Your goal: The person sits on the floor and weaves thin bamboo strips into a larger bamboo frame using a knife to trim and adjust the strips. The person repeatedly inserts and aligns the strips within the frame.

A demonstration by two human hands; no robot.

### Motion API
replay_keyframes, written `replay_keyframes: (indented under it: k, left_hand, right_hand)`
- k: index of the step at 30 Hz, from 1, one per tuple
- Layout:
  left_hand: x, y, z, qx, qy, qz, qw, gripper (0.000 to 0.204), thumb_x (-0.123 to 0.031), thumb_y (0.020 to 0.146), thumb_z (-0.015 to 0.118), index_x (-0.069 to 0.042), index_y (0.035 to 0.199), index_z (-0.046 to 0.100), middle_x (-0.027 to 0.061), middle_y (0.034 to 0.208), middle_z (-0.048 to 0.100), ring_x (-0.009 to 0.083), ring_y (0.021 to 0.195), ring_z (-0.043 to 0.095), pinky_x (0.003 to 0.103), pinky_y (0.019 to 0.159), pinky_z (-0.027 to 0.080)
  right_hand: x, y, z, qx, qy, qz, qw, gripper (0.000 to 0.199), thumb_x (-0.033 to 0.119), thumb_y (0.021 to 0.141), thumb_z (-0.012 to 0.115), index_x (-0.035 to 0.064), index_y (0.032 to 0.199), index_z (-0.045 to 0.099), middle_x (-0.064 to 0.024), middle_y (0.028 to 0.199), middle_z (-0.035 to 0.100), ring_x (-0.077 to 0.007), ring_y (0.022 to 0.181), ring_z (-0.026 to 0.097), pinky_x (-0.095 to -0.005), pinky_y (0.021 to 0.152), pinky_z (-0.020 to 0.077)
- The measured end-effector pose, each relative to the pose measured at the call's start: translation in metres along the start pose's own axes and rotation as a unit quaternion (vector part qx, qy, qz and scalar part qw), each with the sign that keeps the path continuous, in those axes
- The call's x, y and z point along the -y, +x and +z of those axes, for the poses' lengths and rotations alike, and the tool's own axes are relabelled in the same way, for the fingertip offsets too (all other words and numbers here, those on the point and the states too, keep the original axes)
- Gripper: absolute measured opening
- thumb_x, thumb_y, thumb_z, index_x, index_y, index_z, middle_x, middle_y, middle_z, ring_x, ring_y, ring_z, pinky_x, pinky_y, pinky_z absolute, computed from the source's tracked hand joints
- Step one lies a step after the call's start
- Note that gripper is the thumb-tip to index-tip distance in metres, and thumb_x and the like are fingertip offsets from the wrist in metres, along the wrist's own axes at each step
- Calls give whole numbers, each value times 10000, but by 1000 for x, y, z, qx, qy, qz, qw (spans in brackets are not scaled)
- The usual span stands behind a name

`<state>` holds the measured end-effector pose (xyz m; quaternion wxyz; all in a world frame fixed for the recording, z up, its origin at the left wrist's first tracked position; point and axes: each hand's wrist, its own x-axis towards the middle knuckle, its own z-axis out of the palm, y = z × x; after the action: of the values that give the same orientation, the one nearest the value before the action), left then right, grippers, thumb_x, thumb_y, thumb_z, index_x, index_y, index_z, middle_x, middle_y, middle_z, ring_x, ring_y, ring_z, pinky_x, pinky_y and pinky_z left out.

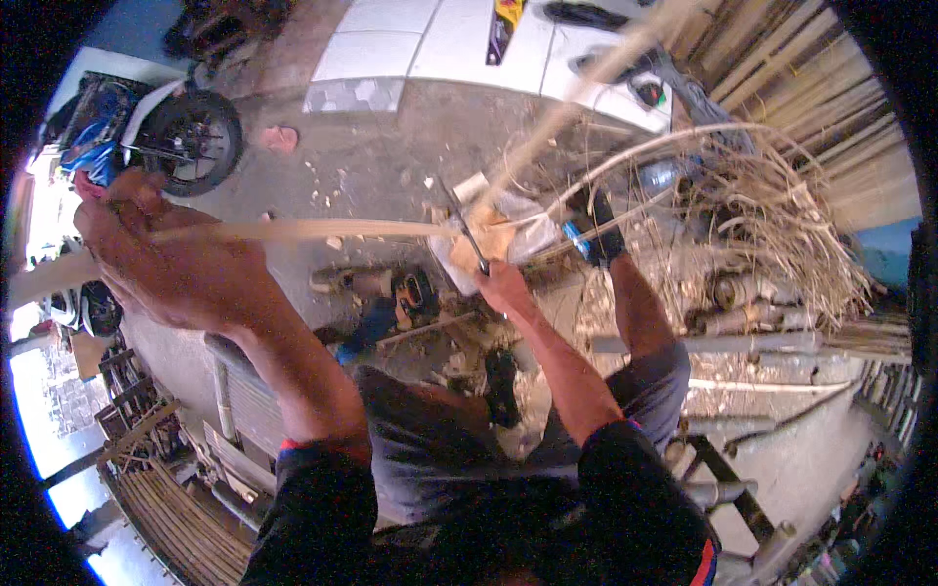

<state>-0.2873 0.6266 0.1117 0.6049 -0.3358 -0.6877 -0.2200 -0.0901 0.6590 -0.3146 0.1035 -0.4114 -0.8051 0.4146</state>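
Observation:
My left hand (171,259) is raised near the camera at the left and closed around a long pale cane strip (313,230). The strip runs to the right toward a pale block (489,239) resting near my knee. My right hand (503,286) is lower, in the middle, gripping a thin dark knife (464,225) whose blade points up across the strip. I am seated; my leg reaches forward to a sandalled foot (596,230).
A tangle of dry shavings and curved canes (762,215) lies at the right. Bamboo poles (811,88) lean at the upper right. A motorcycle (156,132) stands at the upper left. White panels (440,44) lie at the top. A power tool (405,293) sits on the dirt floor.

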Motion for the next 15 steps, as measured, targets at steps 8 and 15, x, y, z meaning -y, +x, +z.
replay_keyframes:
  k: [8, 15]
  left_hand:
    - [4, -3, -29, 106, -17, 7, 994, 367, -300, 1062, 380, -2, 874, 484, 116, 845, 593, 230, 750, 535, 344, 794, 435]
    - [24, -10, -35, 96, 62, 67, 991, 423, -335, 1064, 334, -4, 850, 486, 132, 810, 603, 231, 765, 573, 350, 755, 447]
  right_hand:
    - [-24, -49, 22, -6, -34, -2, 999, 380, 348, 877, 657, -23, 962, 649, -246, 824, 686, -446, 756, 675, -511, 674, 560]
    - [55, -50, -18, 41, -24, 19, 999, 426, 386, 875, 651, -33, 953, 657, -259, 807, 678, -444, 805, 676, -526, 714, 550]
